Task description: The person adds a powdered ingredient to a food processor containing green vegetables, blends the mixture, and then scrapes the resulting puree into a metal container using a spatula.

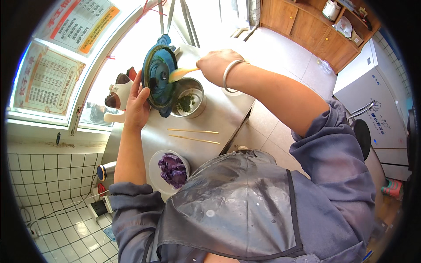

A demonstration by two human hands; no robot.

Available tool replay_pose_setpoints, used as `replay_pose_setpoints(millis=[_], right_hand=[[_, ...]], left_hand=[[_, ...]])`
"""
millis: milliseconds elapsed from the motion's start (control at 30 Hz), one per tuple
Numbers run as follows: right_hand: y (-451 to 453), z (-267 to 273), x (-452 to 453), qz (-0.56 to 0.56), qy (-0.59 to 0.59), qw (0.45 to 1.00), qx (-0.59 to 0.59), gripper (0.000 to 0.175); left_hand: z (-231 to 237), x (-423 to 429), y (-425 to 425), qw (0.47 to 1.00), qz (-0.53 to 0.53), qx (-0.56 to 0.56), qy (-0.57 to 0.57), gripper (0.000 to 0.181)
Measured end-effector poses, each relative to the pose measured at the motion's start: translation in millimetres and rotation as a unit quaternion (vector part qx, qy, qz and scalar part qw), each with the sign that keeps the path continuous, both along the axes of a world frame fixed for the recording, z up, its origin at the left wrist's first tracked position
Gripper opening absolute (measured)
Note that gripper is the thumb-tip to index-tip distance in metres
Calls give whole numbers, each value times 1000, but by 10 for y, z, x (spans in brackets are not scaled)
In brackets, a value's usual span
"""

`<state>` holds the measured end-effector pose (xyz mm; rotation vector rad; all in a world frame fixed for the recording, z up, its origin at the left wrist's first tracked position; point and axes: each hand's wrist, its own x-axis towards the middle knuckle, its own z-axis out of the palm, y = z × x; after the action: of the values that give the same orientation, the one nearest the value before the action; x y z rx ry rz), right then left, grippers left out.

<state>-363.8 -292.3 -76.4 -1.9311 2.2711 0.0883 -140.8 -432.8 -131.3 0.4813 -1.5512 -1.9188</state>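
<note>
My left hand holds a round blue plastic vessel tipped on its side, with thumb and fingers at its near rim. Green residue coats its inside, and a small post stands at its centre. In my right hand is a pale yellow spatula, its blade against the inside of the vessel. Just below and to the right, a stainless steel pot stands on the metal table, partly hidden by the vessel. Chopped green bits lie in its bottom.
Two chopsticks lie on the metal table. Nearer me, a plastic bowl holds purple pieces. A white cat figurine stands left by the window. A white appliance cabinet is on the right.
</note>
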Motion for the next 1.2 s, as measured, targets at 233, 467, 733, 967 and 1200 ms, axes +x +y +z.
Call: replay_pose_setpoints(millis=[233,467,733,967,1200], right_hand=[[-28,-1,54,10,-111,993,44,34],[-16,63,-6,31,-90,995,30,36],[-23,51,43,18,-59,997,48,32],[-52,30,78,-4,-57,996,70,26],[-66,-22,120,21,-1,998,54,26]], left_hand=[[84,-22,58,999,-28,-26,-32,68],[143,-62,79,993,-46,-83,-76,71],[155,-166,102,982,-80,-125,-114,73],[127,-213,125,979,-79,-139,-125,73],[62,-186,119,980,-78,-131,-128,73]])
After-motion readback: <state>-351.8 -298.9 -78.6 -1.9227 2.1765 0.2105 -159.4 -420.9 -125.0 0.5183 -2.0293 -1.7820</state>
